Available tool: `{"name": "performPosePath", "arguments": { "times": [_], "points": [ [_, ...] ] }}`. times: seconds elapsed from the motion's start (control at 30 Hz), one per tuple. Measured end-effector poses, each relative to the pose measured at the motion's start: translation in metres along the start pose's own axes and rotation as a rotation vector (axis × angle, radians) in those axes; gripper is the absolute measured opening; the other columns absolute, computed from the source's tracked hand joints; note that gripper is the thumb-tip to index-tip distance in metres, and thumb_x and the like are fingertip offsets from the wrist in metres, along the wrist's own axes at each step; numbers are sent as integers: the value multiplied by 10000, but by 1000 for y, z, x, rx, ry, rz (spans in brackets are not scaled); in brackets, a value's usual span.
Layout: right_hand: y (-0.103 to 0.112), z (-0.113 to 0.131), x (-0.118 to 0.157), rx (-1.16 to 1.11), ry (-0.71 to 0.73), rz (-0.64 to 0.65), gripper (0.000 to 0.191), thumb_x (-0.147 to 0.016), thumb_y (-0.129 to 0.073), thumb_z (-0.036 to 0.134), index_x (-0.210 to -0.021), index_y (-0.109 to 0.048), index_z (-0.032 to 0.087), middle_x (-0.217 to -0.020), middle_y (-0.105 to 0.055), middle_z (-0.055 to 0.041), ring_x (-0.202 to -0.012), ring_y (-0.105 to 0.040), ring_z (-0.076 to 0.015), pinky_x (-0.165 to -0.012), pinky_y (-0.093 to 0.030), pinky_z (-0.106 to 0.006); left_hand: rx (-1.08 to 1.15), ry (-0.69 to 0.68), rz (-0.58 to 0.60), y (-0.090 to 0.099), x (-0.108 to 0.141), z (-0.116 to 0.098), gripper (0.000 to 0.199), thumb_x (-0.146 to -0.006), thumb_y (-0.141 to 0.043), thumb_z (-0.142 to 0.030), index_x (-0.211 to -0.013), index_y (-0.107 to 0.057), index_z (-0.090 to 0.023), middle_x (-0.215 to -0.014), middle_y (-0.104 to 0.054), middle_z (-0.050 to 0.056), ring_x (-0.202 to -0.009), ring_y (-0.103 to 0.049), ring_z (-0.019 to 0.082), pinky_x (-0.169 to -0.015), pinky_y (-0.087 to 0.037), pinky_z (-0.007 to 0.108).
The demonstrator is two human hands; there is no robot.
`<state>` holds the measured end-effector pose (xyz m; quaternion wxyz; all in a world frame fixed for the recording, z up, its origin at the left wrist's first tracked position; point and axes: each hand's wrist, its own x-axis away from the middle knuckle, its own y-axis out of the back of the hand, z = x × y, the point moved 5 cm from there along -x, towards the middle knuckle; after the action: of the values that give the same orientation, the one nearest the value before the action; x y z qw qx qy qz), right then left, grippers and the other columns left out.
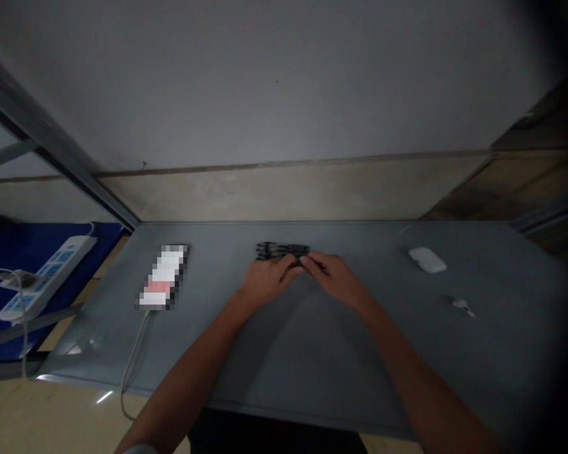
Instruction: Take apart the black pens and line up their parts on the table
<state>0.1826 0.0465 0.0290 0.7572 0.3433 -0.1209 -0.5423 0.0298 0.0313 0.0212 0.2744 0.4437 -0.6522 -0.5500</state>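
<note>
Two hands are in view, and both forearms reach in from the bottom corners and converge at the centre of the frame. The left hand (269,282) comes from the lower left and the right hand (335,279) from the lower right, both palm-down with curved fingers. They are close together, almost touching, in a narrow pose with their fingertips on the near edge of one cluster of slim dark pens (282,251). The cluster lies flat at the middle of the grey counter (307,369). The pens sit side by side, too dark and small to count, and I cannot tell whether either hand has a firm hold on them.

Left of the hands lies one pixelated flat rectangular object (163,277), with one pale cable (136,359) running from it over the counter's near edge. To the right are one white computer mouse (426,259) and, lower right, one small white item (461,306), too small to identify. At the far left, one white power strip (45,277) with one plug (21,279) in it lies on a blue surface (52,246).
</note>
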Motion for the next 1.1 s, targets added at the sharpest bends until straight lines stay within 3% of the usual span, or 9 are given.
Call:
{"name": "performPosePath", "arguments": {
  "times": [0.2,0.37,0.5,0.6,0.7,0.8,0.93,1.03,1.1],
  "points": [
    [-7,-7,0,23,-136,-72,607,-975,-348,588,-497,-412,220,-464,-452,-11,-465,-472,-161,-474,-296,-284,-67,-12,33,-6,-1,-1,452,-1030,-311,-524,-1233,-625,-271,-959,-747,89,-770,-708,213,-672,-506,280],
    [-4,3,0,-10,-38,-69,434,-964,-438,502,-660,-539,210,-582,-555,1,-540,-518,-153,-523,-349,-261,-56,25,22,-7,-1,2,488,-1042,-256,-515,-1150,-640,-234,-946,-757,83,-759,-711,214,-664,-501,283],
    [-2,3,0,37,3,-53,420,-973,-420,463,-647,-513,215,-560,-527,12,-530,-499,-148,-519,-329,-260,-53,46,28,-8,-1,0,492,-1041,-258,-516,-1132,-647,-229,-923,-755,83,-743,-704,207,-676,-499,288],
    [-3,-1,-1,59,-5,-44,423,-972,-432,450,-638,-538,213,-557,-552,3,-524,-516,-157,-521,-330,-269,-24,20,17,-2,-4,-3,476,-1053,-261,-465,-1127,-661,-217,-953,-744,86,-827,-696,210,-777,-508,315],
    [-5,-4,-2,73,-4,-31,414,-977,-452,439,-659,-588,211,-588,-604,-15,-537,-547,-171,-531,-349,-277,-20,-18,-109,21,1,-2,417,-1054,-312,-402,-1256,-630,-224,-1125,-701,90,-1081,-623,233,-976,-454,377],
    [-6,-5,0,125,26,18,375,-981,-481,417,-713,-637,206,-659,-664,-38,-581,-592,-188,-557,-367,-282,-33,140,-356,52,38,19,405,-1035,-386,-387,-1368,-560,-238,-1282,-619,104,-1203,-535,247,-1046,-406,400],
    [-9,-7,4,246,74,135,256,-937,-603,391,-781,-672,200,-785,-720,-66,-695,-644,-212,-603,-377,-281,-210,523,-642,74,143,67,315,-1016,-422,-339,-1118,-681,-194,-1122,-663,116,-1117,-570,259,-1044,-397,429],
    [-8,-10,5,346,73,155,207,-902,-665,363,-784,-666,193,-823,-727,-74,-707,-640,-208,-605,-365,-280,-407,718,-647,77,214,101,315,-979,-485,-388,-1052,-694,-164,-1116,-646,138,-1102,-581,288,-1064,-364,488],
    [-7,-12,5,401,67,167,205,-893,-680,364,-784,-658,191,-821,-721,-72,-701,-633,-203,-604,-362,-282,-478,764,-594,77,239,115,366,-956,-506,-438,-1131,-674,-164,-1185,-615,146,-1160,-552,310,-1076,-349,504]
  ]
}}
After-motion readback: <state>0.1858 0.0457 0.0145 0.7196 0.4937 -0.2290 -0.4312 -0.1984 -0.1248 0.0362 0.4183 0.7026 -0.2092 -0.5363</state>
